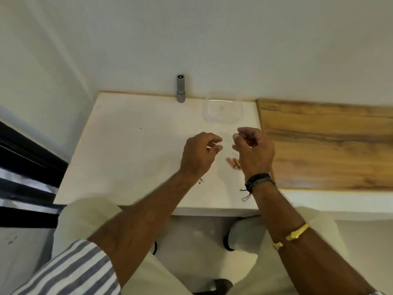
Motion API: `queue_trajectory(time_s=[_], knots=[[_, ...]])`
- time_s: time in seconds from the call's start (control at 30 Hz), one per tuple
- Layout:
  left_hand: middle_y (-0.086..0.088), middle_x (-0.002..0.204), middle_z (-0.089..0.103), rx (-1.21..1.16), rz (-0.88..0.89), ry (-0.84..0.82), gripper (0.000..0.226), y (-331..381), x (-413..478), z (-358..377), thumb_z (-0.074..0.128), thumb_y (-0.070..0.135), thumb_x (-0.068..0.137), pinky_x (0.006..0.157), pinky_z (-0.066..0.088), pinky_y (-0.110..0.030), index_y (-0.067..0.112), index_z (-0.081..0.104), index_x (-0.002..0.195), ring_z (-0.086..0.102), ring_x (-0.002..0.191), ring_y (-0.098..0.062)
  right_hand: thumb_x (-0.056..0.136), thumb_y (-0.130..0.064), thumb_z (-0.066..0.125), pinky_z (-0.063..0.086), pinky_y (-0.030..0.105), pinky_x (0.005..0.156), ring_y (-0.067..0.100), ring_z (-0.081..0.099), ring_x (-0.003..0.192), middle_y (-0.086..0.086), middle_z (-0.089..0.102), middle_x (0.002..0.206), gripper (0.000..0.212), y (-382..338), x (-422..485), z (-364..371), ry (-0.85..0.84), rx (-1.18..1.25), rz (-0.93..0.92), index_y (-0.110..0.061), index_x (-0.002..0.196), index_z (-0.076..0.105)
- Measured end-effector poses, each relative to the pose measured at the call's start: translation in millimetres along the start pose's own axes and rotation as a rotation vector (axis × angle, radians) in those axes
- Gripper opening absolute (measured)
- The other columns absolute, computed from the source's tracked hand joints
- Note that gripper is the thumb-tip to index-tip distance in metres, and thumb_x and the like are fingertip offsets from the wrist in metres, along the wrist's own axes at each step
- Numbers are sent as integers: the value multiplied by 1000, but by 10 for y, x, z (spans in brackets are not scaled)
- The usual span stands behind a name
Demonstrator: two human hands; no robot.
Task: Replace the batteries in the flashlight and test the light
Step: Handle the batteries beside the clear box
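Grey flashlight (181, 88) upright at the white table's (131, 145) far edge; copper-coloured batteries (233, 162) flat, side by side, mid-table

The flashlight (180, 88) looks like dull grey metal. The counter (127, 145) is white and smooth. The board (319, 145) beside it is brown wood with dark grain. The box (222, 112) is clear plastic. The sleeve (74, 269) is striped cloth.

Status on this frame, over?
Left hand, right hand loosely curled, empty, over table. Flashlight upright at far edge, untouched. Batteries lying by right hand. Nothing in the way.
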State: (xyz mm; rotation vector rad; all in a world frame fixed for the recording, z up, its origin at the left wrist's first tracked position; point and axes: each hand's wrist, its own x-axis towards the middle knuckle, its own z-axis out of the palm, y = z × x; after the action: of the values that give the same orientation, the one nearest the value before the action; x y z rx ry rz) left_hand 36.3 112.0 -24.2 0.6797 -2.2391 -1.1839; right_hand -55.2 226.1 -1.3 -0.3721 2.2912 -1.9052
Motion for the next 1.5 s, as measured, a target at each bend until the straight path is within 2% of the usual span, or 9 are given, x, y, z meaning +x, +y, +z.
queue_trajectory(time_s=[0.1, 0.23, 0.4, 0.5, 0.63, 0.8, 1.2, 1.37, 1.5], knots=[[-1, 113, 72, 94, 28, -166, 27, 11, -91, 165, 74, 20, 88, 87, 57, -37, 14, 72, 115, 67, 100, -16, 86, -10, 77, 65, 46, 68, 20, 74, 78, 3, 75, 85, 13, 152, -25, -278, 10, -41, 96, -21, 92, 76], [-1, 127, 66, 265, 82, -329, 31, 28, -119, 382, 67, 20, 93, 102, 44, -33, 17, 68, 124, 59, 117, -19, 86, -12, 77, 65, 46, 70, 11, 71, 71, -8, 72, 79, 17, 374, -51, -499, -1, -233, 167, -28, 88, 74], [-7, 116, 68, 433, 107, -395, 22, 4, -75, 514, 65, 13, 93, 94, 49, -42, 14, 71, 115, 59, 108, -25, 87, -23, 79, 59, 38, 85, 16, 68, 83, -4, 73, 89, 19, 546, -49, -485, -89, -504, 151, -18, 105, 77], [-5, 113, 68, 551, 171, -429, 21, -21, -74, 507, 58, 17, 99, 89, 51, -40, 15, 72, 114, 57, 105, -22, 89, -35, 77, 52, 28, 79, 18, 69, 90, 2, 76, 98, 30, 588, -38, -448, -127, -625, 140, -15, 112, 76], [-5, 109, 69, 582, 224, -481, 22, -48, -74, 452, 55, 16, 100, 86, 52, -39, 16, 74, 112, 56, 102, -21, 89, -36, 76, 47, 25, 73, 15, 65, 86, 2, 76, 101, 27, 578, 2, -378, -157, -711, 124, -17, 107, 77], [-4, 107, 68, 569, 220, -469, 20, -92, -119, 416, 59, 12, 98, 82, 53, -38, 17, 72, 113, 55, 98, -20, 86, -33, 81, 57, 32, 77, 18, 67, 90, 2, 71, 105, 23, 531, 8, -332, -218, -753, 126, -19, 104, 75], [-4, 105, 67, 491, 236, -346, 18, -205, -141, 310, 61, 13, 97, 77, 54, -35, 12, 72, 111, 56, 98, -20, 96, -29, 69, 55, 32, 76, 20, 67, 91, -1, 74, 99, 11, 474, 48, -267, -270, -813, 79, -21, 103, 74], [-5, 96, 67, 486, 310, -234, 13, -130, 184, 195, 64, 15, 95, 68, 52, -35, 11, 73, 103, 56, 89, -20, 94, -27, 70, 55, 36, 78, 20, 65, 91, -2, 72, 98, 8, 288, 333, -145, -273, -722, 10, -20, 97, 73], [-7, 97, 68, 536, 345, -174, 15, -63, 657, 97, 62, 18, 97, 71, 50, -31, 12, 73, 105, 56, 88, -21, 93, -27, 72, 56, 37, 80, 18, 66, 92, -2, 73, 100, 7, 33, 745, 72, -256, -692, -82, -21, 97, 73]])
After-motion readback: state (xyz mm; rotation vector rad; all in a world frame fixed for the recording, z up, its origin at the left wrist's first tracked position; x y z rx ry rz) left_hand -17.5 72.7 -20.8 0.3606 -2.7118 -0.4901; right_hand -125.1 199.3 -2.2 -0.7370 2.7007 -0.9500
